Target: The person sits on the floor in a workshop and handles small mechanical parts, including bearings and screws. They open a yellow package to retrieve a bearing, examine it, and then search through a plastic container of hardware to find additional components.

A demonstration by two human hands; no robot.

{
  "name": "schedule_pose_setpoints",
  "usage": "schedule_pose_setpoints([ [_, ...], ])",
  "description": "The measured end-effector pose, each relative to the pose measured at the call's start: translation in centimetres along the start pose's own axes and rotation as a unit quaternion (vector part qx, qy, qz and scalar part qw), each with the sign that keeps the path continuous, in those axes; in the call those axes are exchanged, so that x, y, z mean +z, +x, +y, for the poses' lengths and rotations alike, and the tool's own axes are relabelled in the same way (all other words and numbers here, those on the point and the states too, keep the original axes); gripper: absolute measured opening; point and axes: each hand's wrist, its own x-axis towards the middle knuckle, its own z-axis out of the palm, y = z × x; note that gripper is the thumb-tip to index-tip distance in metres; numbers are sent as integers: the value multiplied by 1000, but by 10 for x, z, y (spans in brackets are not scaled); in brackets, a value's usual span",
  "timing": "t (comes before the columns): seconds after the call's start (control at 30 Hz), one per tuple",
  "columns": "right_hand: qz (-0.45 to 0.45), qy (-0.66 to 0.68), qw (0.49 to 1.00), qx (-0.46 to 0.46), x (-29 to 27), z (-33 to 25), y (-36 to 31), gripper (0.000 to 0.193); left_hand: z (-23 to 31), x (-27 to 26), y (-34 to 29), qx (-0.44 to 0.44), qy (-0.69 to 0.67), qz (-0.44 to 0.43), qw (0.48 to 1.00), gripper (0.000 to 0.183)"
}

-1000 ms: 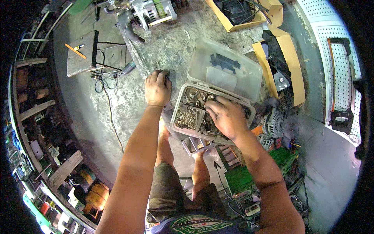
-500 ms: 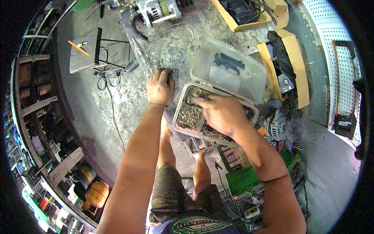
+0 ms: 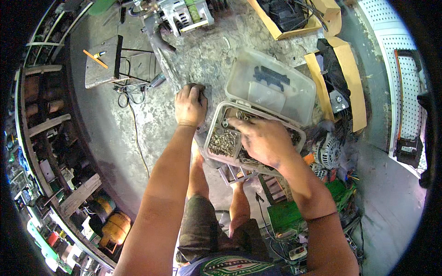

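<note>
A clear plastic organizer box with compartments sits tilted near the bench edge, its lid swung back. Small metal nuts or similar fasteners fill its front-left compartment. My right hand reaches over the box from the right, index finger stretched out into the back-left compartment among ring-shaped metal pieces. Its other fingers are partly hidden beneath the palm; no held piece shows. On the worn workbench, left of the box, my left hand rests with fingers curled in, hiding whatever might be inside.
Cardboard boxes with black parts stand along the right and far side. An alternator lies right of the organizer; another metal unit is at the far edge. A small stool stands at left, beyond it crowded shelves.
My right index finger has shifted slightly within the back-left compartment, where the ring-shaped pieces show more plainly. The left hand stays on the bench. The whole view has drifted slightly.
</note>
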Motion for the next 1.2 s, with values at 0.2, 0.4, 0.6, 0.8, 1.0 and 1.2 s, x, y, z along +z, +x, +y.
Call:
schedule_pose_setpoints([
  [0.2, -38, -52, 997, 32, -12, 4, -2, 37, 0, -1, 1, 6, -3, 3, 1000, 26],
  [0.4, 1, -47, 999, 24, -10, 20, -18, 33, 0, -1, 2, 4, -3, 7, 1000, 26],
  [0.6, 128, -29, 991, -28, 5, 37, -26, 31, -1, 0, 1, -4, -7, 6, 1000, 26],
  [0.8, 197, 0, 980, -2, 16, 50, -36, 31, -1, 1, 0, -7, -3, 5, 1000, 25],
  [1.0, 173, 2, 985, -26, 12, 40, -31, 31, 1, 1, 1, -18, 13, -21, 1000, 25],
  [1.2, 185, -13, 981, -59, 9, 20, -1, 31, 1, 0, 0, -11, 29, -12, 999, 31],
])
